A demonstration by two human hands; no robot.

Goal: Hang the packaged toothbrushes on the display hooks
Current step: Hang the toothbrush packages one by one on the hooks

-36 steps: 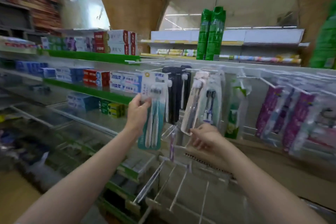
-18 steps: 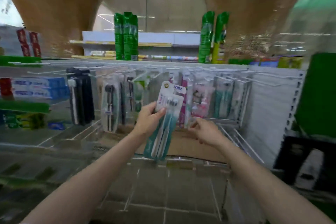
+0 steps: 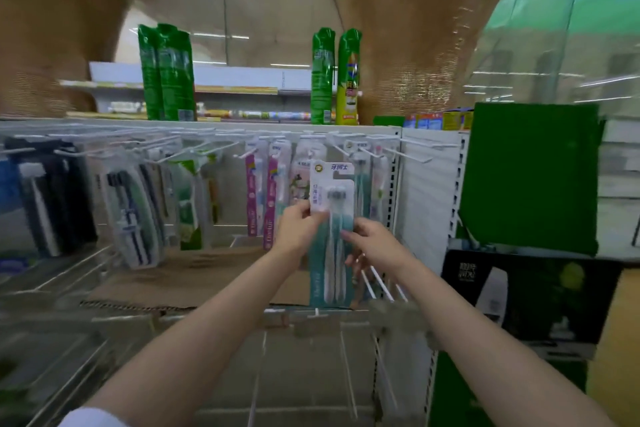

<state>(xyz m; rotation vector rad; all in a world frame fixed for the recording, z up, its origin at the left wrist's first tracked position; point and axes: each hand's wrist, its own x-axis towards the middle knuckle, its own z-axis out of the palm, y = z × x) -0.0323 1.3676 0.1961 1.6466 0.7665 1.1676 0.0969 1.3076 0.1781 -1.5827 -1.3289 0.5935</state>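
In the head view, a teal and white toothbrush pack (image 3: pixel 331 236) is held upright between the two hands, in front of the row of white display hooks (image 3: pixel 408 152). The left hand (image 3: pixel 298 229) is curled on the pack's left edge, the thumb and fingers pinching the card just below the brush heads. The right hand (image 3: pixel 372 246) is set against the pack's right side lower down, its fingers bent around the edge; how firmly the pack is gripped there cannot be told. The top of the pack's card rises above both hands and lies just below the hook tips, not on a hook. Behind the hands, other packaged toothbrushes hang from the hooks: pink packs (image 3: pixel 273 198) just left of the left hand, and black packs (image 3: pixel 52 201) far to the left. Tall green bags (image 3: pixel 168 73) stand on the shelf top above the hands. A dark box (image 3: pixel 526 298) lies right of the right hand.
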